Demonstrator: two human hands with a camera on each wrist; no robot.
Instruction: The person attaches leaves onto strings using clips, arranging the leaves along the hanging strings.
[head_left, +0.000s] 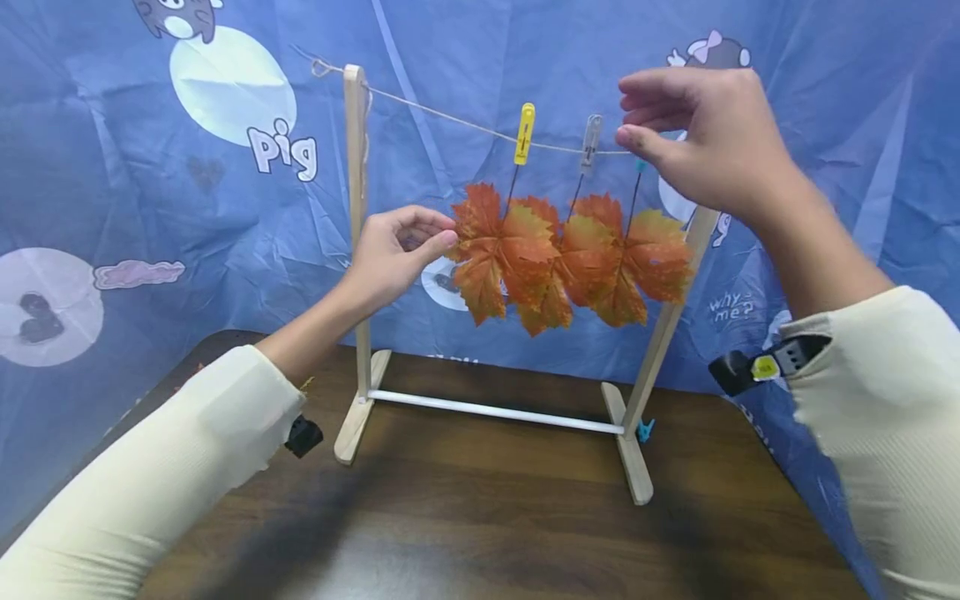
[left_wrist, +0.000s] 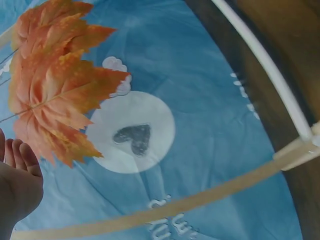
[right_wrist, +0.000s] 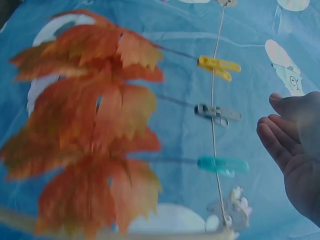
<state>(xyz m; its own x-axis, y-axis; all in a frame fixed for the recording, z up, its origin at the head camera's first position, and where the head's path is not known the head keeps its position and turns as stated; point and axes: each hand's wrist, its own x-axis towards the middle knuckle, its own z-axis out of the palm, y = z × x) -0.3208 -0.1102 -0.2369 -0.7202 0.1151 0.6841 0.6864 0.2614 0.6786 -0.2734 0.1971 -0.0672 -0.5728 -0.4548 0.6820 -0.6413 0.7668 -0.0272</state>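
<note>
Orange maple-like leaves (head_left: 498, 258) hang by dark stems from a string (head_left: 450, 117). The stems are clipped to it by a yellow clothespin (head_left: 524, 135), a clear grey clothespin (head_left: 591, 137) and a teal clothespin (right_wrist: 222, 164). My left hand (head_left: 393, 246) is at the left edge of the leftmost leaf, fingers loosely bent; whether the fingertips touch it I cannot tell. Beside the teal clothespin, my right hand (head_left: 708, 133) is raised with thumb and fingers apart. In the right wrist view a gap separates it from the clothespins, and it holds nothing.
A wooden frame with a left post (head_left: 357, 233), a right post (head_left: 667, 333) and a white crossbar (head_left: 495, 410) stands on the brown table (head_left: 465, 525). Another blue clothespin (head_left: 644, 430) lies by the right foot. A printed blue cloth (head_left: 225, 192) hangs behind.
</note>
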